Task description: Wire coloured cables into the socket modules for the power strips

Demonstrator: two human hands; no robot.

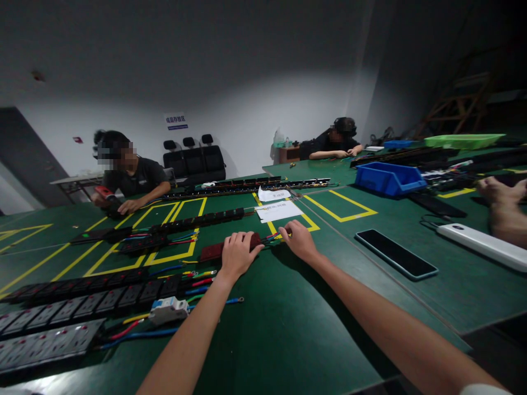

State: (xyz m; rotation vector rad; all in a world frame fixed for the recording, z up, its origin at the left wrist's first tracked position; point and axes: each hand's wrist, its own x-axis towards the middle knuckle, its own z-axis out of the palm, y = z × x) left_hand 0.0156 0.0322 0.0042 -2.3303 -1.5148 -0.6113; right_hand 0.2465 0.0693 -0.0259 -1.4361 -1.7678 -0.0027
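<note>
Left hand [237,255]: palm down on the dark red block [211,252], fingers bent over its top, thumb spread toward the right end. Part open; cannot tell whether it clasps the block or only rests on it. Right hand [300,238]: fingers curled in, thumb and forefinger close together at the coloured wires [272,238]. Looks like a pinch, but the fingertips are partly hidden, so closure cannot be told.

Key relation: block lies flat on the green table [263,329], directly under the left hand, long axis running roughly left to right with the right end a little farther off. Wires leave that right end and span the short gap between the hands, nearly in line with the axis. Left hand is the nearer to the block; right hand is beyond its end, apart from it, at the wires.

Outward: paper sheets [282,212] just beyond the wires. Black power strips [53,343] to the left, on the near side, with a white breaker [168,311] beside their leads. Phone [396,254] to the right of the right hand; blue bin [389,180] farther back. A co-worker's hand [504,197] at the right edge, well apart.
</note>
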